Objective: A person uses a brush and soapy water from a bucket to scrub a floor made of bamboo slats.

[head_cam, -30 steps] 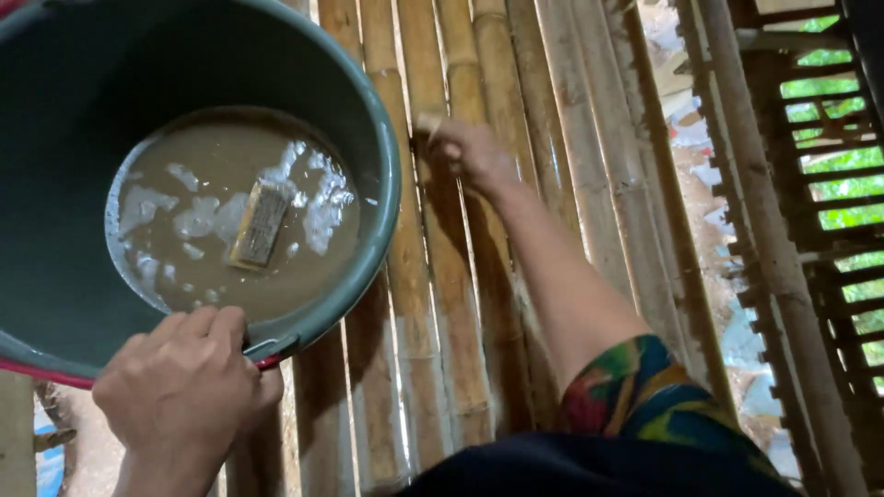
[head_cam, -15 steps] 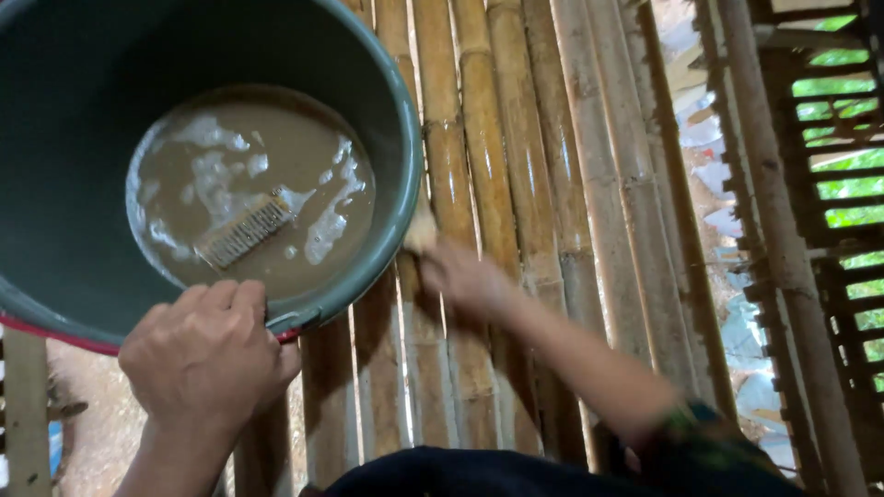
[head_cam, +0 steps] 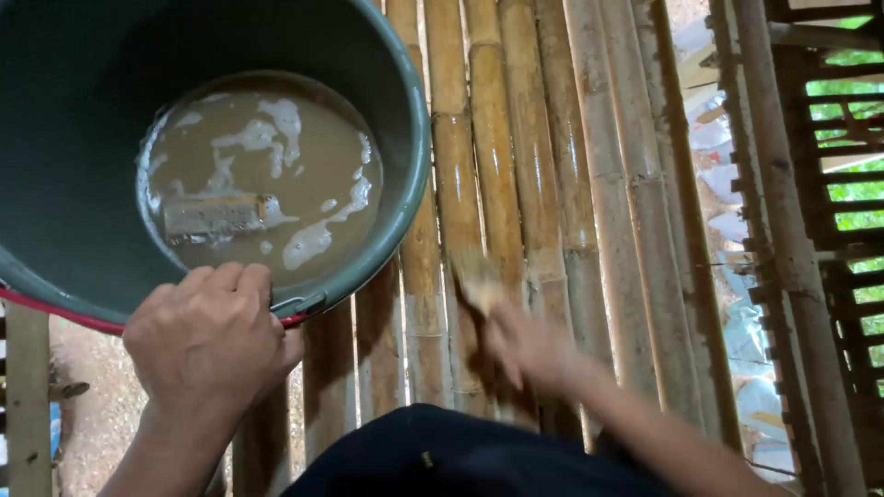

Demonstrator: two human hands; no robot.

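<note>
A dark green bucket (head_cam: 405, 138) holds muddy, foamy water with a scrub brush (head_cam: 214, 215) floating in it. My left hand (head_cam: 210, 336) grips the bucket's near rim where the red handle attaches. My right hand (head_cam: 529, 348), blurred by motion, is closed around a pale brush or sponge (head_cam: 479, 281) pressed against the wet bamboo slat floor (head_cam: 543, 147) just right of the bucket.
The bamboo slats run away from me, with gaps between them showing ground below. A wooden railing (head_cam: 792, 230) borders the floor on the right, with litter and greenery beyond it. Dark cloth on my lap (head_cam: 433, 456) fills the bottom middle.
My right hand has drawn back toward me along the slats, from far up the floor to close by my lap. The floating brush has turned in the water. My left hand stays on the rim.
</note>
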